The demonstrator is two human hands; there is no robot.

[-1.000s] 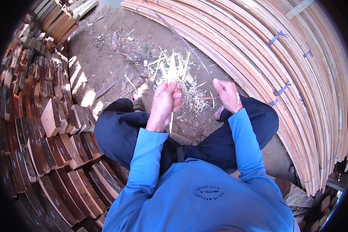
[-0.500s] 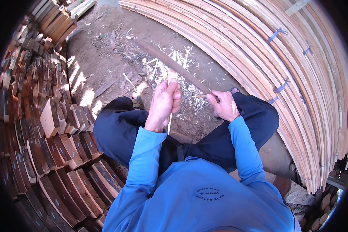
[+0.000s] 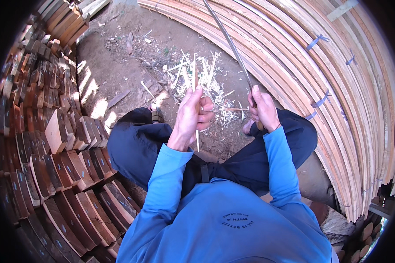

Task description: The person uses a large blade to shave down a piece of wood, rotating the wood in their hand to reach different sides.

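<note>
Swinging up and clear now! Lifting the long, thin, dark metal blade (image 3: 230,41) out of its slant across the front of the stick, tipping it toward the upper edge of the view, clenching its near end firmly in the bare right hand (image 3: 264,109). Showing a narrow edge now instead of the broad flat face of half a second ago, and crossing in front of the long, curved, pale-brown wooden planks (image 3: 267,48). Meanwhile, keeping the slim, pale, pointed wooden stick (image 3: 195,79) pinched between thumb and fingers of the bare left hand (image 3: 191,115), pointing it away from the body, poking its lower end out below the palm. Loosening the lower fingers a little there, and perhaps rolling the stick onto a thinner side, though hiding too much of it inside the grip for certainty. Holding it over the loose heap of pale, curly wood shavings (image 3: 215,90) on the brown dirt ground (image 3: 101,48). Leaving blade and stick well apart, so seemingly pausing between shaving strokes.
</note>
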